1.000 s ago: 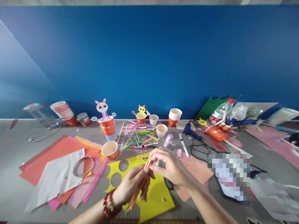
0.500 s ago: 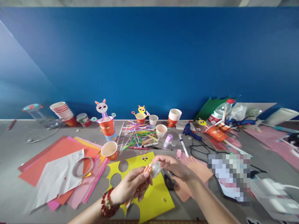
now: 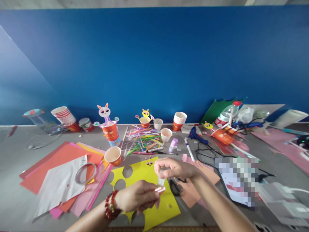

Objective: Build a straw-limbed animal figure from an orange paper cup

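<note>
My left hand (image 3: 138, 197), with a red bead bracelet (image 3: 111, 206) at its wrist, is closed on a small orange-and-white piece (image 3: 160, 190). Just above it, the fingers of my right hand (image 3: 175, 168) pinch a small clear-whitish piece (image 3: 161, 180), which seems to meet the orange one; its kind is too blurred to tell. Both hands are over a yellow sheet (image 3: 166, 209) with round holes cut in it. Black-handled scissors (image 3: 175, 188) lie partly under my right hand. A small rabbit face (image 3: 149, 162) lies at the sheet's far edge.
Coloured paper (image 3: 60, 161) with a tape roll (image 3: 85, 173) lies left, by a paper cup (image 3: 113, 155). Behind are pipe cleaners (image 3: 145, 140) and a rabbit-topped cup (image 3: 109, 129). A blue glue gun (image 3: 198, 135), its cord and a phone (image 3: 235, 187) occupy the right.
My left hand has turned and shifted slightly right and down with the orange-and-white piece. My right hand has tilted, its fingers now pointing down, with the clear piece held more upright.
</note>
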`<state>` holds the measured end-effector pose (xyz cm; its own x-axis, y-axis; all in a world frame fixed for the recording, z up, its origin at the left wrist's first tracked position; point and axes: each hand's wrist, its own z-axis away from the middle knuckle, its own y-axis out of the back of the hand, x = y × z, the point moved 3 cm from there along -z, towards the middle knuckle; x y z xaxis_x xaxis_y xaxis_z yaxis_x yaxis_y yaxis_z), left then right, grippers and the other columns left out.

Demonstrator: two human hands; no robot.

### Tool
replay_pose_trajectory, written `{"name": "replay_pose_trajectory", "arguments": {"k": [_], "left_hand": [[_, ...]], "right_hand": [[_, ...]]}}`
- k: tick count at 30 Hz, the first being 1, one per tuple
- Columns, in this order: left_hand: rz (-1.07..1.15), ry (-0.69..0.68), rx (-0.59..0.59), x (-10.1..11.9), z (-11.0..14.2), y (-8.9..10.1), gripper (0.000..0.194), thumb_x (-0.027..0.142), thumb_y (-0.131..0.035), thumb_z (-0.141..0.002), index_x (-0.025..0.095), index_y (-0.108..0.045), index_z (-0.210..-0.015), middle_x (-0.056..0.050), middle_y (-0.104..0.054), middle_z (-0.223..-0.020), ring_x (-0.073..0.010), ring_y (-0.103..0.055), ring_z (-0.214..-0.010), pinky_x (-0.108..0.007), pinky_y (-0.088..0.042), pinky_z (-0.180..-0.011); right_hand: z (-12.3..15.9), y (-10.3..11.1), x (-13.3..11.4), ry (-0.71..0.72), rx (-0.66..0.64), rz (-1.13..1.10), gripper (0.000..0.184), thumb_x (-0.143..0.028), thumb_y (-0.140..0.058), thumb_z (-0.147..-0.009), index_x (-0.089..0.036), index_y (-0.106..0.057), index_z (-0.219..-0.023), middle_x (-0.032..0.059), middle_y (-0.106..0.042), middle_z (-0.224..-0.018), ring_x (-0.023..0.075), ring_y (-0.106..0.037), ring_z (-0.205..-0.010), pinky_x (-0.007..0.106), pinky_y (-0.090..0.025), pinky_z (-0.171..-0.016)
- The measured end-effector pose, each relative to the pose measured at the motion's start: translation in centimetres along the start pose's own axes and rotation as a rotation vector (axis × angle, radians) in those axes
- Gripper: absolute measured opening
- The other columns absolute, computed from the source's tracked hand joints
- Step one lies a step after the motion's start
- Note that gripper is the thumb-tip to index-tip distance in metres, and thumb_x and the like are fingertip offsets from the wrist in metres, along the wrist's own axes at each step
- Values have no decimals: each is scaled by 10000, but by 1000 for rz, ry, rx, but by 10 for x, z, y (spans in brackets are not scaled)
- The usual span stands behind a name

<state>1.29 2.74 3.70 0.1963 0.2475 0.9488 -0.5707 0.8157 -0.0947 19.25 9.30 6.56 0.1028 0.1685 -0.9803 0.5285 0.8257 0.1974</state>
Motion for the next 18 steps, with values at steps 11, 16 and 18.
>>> {"name": "replay_pose_trajectory", "arguments": {"k": [11, 16, 18], "left_hand": [[52, 119, -164, -2, -1, 4, 456, 589, -569, -898, 154, -659, -797, 68, -377, -540, -59, -317, -411, -189, -287, -378], [99, 121, -217, -2, -2, 3, 448, 562, -571, -909, 147, -658, -767, 72, -354, -509, -58, -295, -391, -204, -230, -367], [120, 136, -242, -3, -2, 3, 446, 548, -572, -913, 141, -663, -756, 73, -345, -492, -57, -287, -379, -206, -220, -357]], "right_hand": [[-38, 3, -21, 172, -355, 342, 447, -609, -568, -906, -188, -620, -768, -1, -590, -772, 166, -559, -794, 286, -440, -801], [-52, 2, -24, 228, -509, 352, 465, -627, -541, -911, -194, -623, -764, -5, -598, -759, 157, -567, -764, 274, -454, -769], [-56, 1, -24, 233, -557, 329, 461, -624, -549, -908, -194, -629, -764, -7, -604, -757, 149, -573, -740, 261, -461, -742]]}}
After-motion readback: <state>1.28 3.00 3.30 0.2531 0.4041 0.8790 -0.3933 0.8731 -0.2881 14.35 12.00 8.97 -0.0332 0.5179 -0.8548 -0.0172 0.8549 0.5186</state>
